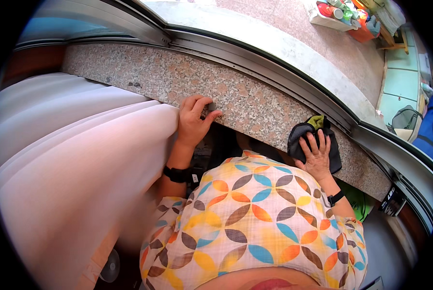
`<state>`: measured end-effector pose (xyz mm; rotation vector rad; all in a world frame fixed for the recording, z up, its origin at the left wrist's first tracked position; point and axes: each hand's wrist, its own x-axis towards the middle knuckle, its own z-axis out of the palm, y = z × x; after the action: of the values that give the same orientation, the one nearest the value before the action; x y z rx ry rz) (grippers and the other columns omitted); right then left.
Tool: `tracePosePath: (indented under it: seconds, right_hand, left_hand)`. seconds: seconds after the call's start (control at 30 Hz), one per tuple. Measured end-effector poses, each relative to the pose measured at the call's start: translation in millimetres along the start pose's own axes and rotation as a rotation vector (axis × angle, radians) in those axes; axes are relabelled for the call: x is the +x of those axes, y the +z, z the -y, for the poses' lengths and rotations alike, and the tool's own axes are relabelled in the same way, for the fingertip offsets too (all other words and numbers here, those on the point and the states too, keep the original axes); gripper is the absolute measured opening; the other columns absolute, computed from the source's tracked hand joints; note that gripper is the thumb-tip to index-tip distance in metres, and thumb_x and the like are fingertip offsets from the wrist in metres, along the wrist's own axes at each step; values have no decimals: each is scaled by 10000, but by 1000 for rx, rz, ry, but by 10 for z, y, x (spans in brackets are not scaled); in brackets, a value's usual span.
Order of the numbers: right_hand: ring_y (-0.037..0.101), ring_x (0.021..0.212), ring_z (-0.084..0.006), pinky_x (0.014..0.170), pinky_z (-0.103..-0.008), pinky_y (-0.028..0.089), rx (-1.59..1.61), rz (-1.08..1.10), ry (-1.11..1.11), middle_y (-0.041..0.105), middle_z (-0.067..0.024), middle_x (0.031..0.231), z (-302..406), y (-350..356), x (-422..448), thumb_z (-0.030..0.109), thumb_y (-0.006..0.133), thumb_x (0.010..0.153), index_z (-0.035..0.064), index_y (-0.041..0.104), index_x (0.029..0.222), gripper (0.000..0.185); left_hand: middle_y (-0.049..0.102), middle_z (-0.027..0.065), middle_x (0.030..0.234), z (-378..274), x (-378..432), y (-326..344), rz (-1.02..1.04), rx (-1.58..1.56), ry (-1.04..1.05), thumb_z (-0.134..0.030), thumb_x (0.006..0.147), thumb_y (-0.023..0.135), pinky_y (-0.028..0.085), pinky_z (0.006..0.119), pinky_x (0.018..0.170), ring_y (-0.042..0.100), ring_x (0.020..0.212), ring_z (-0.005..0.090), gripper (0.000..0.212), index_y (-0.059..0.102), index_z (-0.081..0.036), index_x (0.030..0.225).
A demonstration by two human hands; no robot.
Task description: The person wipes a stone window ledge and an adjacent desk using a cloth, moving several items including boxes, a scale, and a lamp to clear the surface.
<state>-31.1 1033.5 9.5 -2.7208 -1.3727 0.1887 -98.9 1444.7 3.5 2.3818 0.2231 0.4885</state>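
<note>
My left hand (195, 121) is at the near edge of a speckled granite windowsill (158, 69). A small grey block (211, 106) sits between its thumb and index finger; what it is cannot be made out. Farther right, my right hand (316, 156) rests on a bunched dark grey cloth (333, 154), fingers spread and pressing it onto the sill. A yellow-green patch of the cloth shows at its far side. Part of the cloth hangs over the sill's near edge.
A white curtain (75, 127) hangs on the left, against my left arm. Along the sill's far side runs a metal sliding-window track (260, 78). Small dark marks (134, 84) lie on the sill. Outside stands a white box (328, 21) of bottles. A black box (392, 201) is at the right end.
</note>
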Motion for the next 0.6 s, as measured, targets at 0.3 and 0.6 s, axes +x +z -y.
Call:
tracePosePath:
  seconds: [0.3, 0.6]
  right_hand:
    - [154, 1479, -383, 1165, -616, 112, 65, 13, 20, 296, -59, 1562, 64, -24, 116, 462, 759, 724, 212, 469, 1440, 812]
    - [143, 1488, -343, 1157, -609, 114, 155, 4, -315, 307, -67, 1570, 899, -122, 1793, 593, 570, 876, 182, 426, 1480, 744]
  left_hand:
    - [607, 106, 930, -145, 87, -139, 33, 114, 25, -63, 833, 722, 502, 352, 716, 600, 833, 271, 186, 643, -43, 1001]
    - [575, 58, 914, -16, -970, -943, -513, -212, -583, 6, 909, 606, 486, 244, 688, 565, 758, 101, 729, 195, -2, 1511]
